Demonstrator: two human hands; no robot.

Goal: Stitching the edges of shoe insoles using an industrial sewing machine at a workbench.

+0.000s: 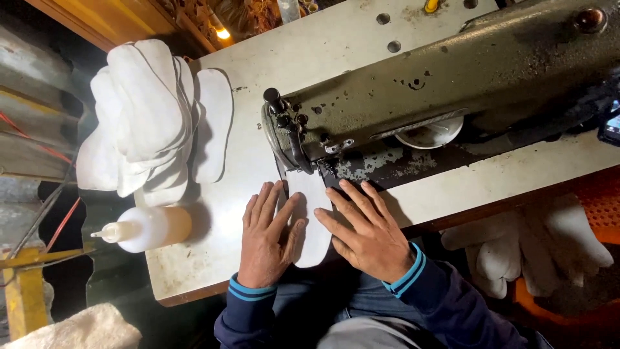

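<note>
Dark blue sleeves (pixel 413 291) with light blue cuff stripes lie nearest, above a lap in blue trousers. The left hand (pixel 266 236) rests flat on the desk (pixel 219 213), fingers (pixel 261 200) spread wide, pressing the left edge of a white fabric piece (pixel 311 220). The right hand (pixel 367 232) lies flat on its right edge, fingers (pixel 352 197) spread, gripping nothing. The fabric piece runs between both hands toward the needle area of an olive-green sewing machine (pixel 452 84). Near left stands a squeeze bottle (pixel 145 227) lying on its side. Farther left, a stack of white fabric pieces (pixel 152 116) sits on the desk. Right of the desk, more white pieces (pixel 529 249) lie in an orange bin (pixel 600 200).
</note>
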